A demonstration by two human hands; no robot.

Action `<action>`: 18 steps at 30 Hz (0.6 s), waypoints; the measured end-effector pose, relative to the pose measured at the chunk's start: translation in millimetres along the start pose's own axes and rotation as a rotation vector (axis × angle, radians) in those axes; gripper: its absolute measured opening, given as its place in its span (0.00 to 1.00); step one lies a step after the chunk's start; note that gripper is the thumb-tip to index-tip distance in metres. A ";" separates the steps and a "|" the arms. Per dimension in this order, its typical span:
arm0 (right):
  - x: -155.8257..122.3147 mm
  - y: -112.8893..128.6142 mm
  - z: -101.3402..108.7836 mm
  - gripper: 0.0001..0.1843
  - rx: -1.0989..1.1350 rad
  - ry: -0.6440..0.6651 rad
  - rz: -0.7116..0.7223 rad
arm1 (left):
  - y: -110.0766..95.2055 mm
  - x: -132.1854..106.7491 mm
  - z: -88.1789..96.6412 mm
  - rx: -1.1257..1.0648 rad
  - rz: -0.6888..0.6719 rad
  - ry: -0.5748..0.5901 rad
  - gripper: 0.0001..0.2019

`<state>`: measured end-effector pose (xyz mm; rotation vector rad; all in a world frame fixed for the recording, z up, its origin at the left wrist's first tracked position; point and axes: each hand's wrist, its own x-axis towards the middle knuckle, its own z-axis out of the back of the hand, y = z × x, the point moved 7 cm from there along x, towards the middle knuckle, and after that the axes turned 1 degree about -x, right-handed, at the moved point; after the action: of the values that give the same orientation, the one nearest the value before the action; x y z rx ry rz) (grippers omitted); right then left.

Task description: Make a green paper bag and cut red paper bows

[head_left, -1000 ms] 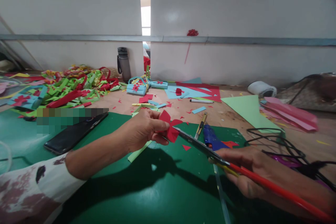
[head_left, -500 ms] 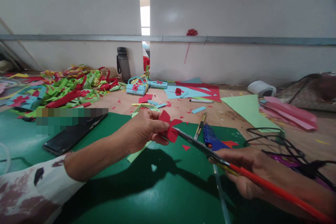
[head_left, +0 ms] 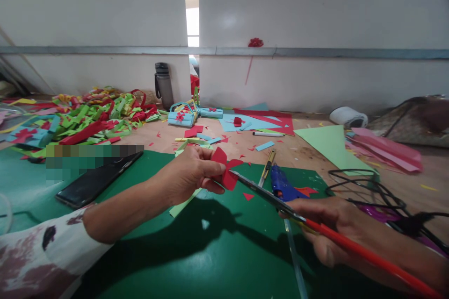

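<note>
A red paper flower (head_left: 229, 178) with several petals is pinched between the thumb and fingers of my left hand (head_left: 199, 168), held above the green mat (head_left: 168, 257). In my right hand (head_left: 326, 224) is a pair of scissors (head_left: 263, 192), with grey blades and a long red handle running toward the lower right. The blade tips reach the flower between two petals. How far apart the blades are is hard to see from this angle. A small red paper scrap (head_left: 248, 196) lies on the mat under the blades.
Beyond my right hand lie a blue glue gun (head_left: 280, 184), a yellow craft knife (head_left: 268, 166) and black cables (head_left: 365, 191). A phone (head_left: 100, 177) lies left. Farther back are a paper-strip pile (head_left: 91, 124), blue paper bags (head_left: 181, 118), a bottle (head_left: 163, 86) and green paper (head_left: 328, 147).
Both hands, the flower and the scissors stay almost where they were. The scissor tips have moved slightly left, in toward the flower's centre. The whole view has shifted a little.
</note>
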<state>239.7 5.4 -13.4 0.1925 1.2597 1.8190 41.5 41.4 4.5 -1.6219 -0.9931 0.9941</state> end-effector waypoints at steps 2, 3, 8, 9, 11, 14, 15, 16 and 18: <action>0.7 1.2 -1.3 0.11 0.034 0.010 0.004 | -0.1 -0.1 -0.4 -0.001 0.000 0.009 0.04; 1.0 2.1 -2.1 0.11 0.050 0.017 0.010 | -0.2 -0.2 -0.6 -0.001 0.001 0.012 0.04; 0.2 6.1 -6.0 0.10 0.069 0.058 0.033 | 0.0 0.2 -0.6 0.001 0.003 0.010 0.05; -0.7 5.9 -6.0 0.11 0.056 0.059 0.041 | 0.3 0.3 -0.3 0.004 0.005 0.006 0.04; -2.7 2.8 -5.2 0.12 0.021 0.048 0.041 | 0.6 0.5 -0.5 0.013 0.006 0.013 0.04; -5.1 -5.7 -4.5 0.11 -0.045 0.038 -0.002 | 0.0 0.0 -1.2 0.026 0.004 0.031 0.04; -5.5 -7.4 -4.5 0.11 -0.067 0.038 -0.014 | -0.4 -0.3 -1.5 0.028 0.005 0.036 0.04; -5.8 -8.1 -4.8 0.12 -0.088 0.041 -0.024 | -1.0 -0.5 -1.8 0.030 0.007 0.038 0.04; -6.2 -6.9 -5.1 0.15 -0.112 0.046 -0.037 | -2.3 -0.8 -1.8 0.032 0.009 0.035 0.04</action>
<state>244.4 -2.0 -19.4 0.0653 1.1816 1.8657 42.6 40.5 7.2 -1.6133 -0.9425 0.9792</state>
